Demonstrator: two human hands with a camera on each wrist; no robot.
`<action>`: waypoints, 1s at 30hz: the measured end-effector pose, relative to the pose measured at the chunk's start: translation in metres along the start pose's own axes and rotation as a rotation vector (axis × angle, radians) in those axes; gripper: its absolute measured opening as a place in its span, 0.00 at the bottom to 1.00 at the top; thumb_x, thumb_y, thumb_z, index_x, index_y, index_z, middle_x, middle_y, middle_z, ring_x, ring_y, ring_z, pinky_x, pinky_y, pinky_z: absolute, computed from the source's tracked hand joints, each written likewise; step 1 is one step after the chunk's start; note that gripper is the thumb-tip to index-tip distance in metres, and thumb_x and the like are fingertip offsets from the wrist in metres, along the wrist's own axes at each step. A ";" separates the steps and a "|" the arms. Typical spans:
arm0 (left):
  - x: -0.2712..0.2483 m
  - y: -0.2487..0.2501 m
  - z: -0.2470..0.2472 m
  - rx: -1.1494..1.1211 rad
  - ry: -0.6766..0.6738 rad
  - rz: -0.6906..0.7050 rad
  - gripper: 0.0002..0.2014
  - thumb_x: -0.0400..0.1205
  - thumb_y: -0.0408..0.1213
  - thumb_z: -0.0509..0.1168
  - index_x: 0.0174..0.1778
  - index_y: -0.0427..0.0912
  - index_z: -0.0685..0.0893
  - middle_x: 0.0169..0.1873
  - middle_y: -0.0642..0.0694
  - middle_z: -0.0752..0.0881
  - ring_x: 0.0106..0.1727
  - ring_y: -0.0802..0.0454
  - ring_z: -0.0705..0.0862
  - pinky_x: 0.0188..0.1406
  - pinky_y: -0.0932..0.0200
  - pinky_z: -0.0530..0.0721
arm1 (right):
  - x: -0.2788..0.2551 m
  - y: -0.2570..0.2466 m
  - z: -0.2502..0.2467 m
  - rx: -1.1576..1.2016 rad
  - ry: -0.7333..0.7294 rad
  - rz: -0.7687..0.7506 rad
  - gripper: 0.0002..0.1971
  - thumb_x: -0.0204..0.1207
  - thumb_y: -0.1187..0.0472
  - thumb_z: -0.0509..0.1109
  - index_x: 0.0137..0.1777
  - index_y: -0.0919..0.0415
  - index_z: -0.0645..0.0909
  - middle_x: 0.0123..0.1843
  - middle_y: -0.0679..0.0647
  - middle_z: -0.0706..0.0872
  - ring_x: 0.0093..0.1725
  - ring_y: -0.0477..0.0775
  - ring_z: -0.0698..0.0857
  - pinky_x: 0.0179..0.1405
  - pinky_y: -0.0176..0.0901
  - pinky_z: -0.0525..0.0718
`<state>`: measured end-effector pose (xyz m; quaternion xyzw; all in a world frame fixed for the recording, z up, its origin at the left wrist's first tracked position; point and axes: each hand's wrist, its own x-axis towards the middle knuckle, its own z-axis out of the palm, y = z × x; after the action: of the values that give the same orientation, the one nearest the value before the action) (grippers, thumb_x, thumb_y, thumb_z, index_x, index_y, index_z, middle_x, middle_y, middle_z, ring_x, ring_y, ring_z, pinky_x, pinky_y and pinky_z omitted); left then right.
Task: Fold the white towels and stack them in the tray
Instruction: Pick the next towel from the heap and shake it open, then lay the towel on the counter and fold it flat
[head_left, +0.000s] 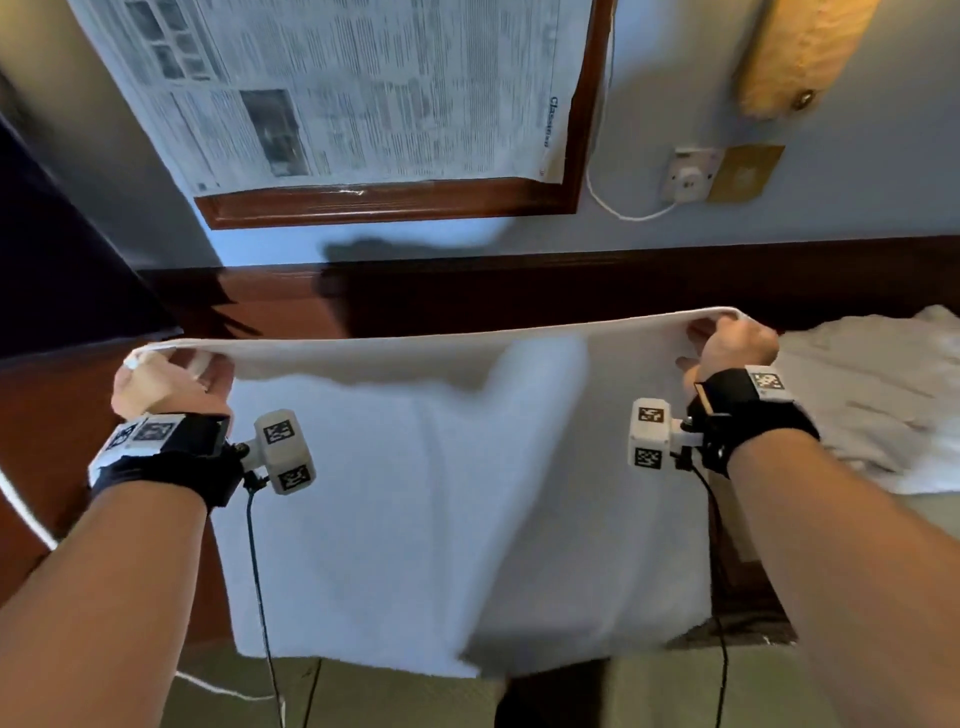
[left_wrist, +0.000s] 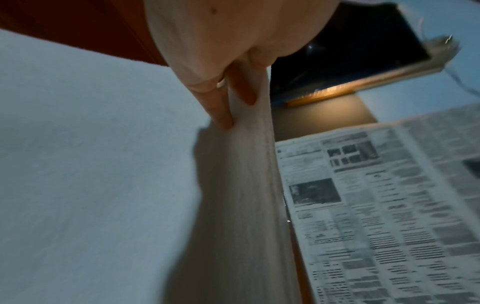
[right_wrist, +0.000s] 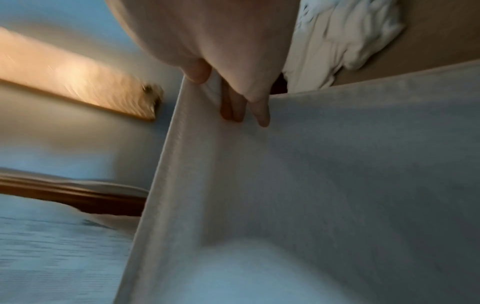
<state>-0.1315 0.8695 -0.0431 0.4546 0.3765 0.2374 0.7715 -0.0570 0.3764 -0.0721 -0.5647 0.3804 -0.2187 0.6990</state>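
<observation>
A white towel (head_left: 415, 493) hangs stretched in the air between both hands, its top edge nearly level and its lower part dropping toward me. My left hand (head_left: 166, 374) pinches the top left corner, and in the left wrist view the fingers (left_wrist: 221, 107) clamp the towel's edge (left_wrist: 249, 164). My right hand (head_left: 727, 343) grips the top right corner; the right wrist view shows its fingertips (right_wrist: 257, 111) pressed into the cloth (right_wrist: 337, 164). No tray is in view.
A heap of crumpled white towels (head_left: 883, 395) lies on the surface at the right. A dark wooden ledge (head_left: 519, 291) runs behind the towel. A framed board covered with newspaper (head_left: 363, 93) hangs on the wall, with a wall socket (head_left: 691, 174) and a lamp (head_left: 800, 52) to its right.
</observation>
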 end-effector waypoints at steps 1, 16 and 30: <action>0.011 0.000 0.019 0.052 0.019 -0.023 0.20 0.83 0.45 0.72 0.68 0.39 0.84 0.63 0.45 0.88 0.63 0.45 0.87 0.63 0.57 0.82 | 0.015 0.004 0.017 -0.049 -0.009 -0.003 0.14 0.81 0.63 0.63 0.64 0.58 0.82 0.54 0.52 0.89 0.45 0.49 0.88 0.29 0.42 0.90; 0.076 -0.265 -0.069 2.055 -0.762 0.020 0.43 0.75 0.81 0.46 0.82 0.76 0.33 0.87 0.55 0.30 0.89 0.39 0.40 0.80 0.24 0.57 | 0.034 0.257 -0.035 -1.733 -0.839 -0.276 0.37 0.84 0.33 0.48 0.88 0.42 0.39 0.89 0.53 0.32 0.87 0.62 0.36 0.84 0.67 0.43; 0.162 -0.271 -0.009 1.950 -0.771 0.220 0.50 0.70 0.85 0.46 0.87 0.68 0.42 0.89 0.51 0.37 0.89 0.39 0.42 0.82 0.22 0.51 | 0.091 0.262 0.046 -1.775 -0.841 -0.346 0.38 0.83 0.33 0.50 0.88 0.43 0.41 0.89 0.55 0.33 0.87 0.65 0.37 0.83 0.74 0.45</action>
<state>-0.0346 0.8606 -0.3436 0.9546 0.0903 -0.2603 0.1135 0.0020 0.4077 -0.3456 -0.9619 0.0402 0.2637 0.0601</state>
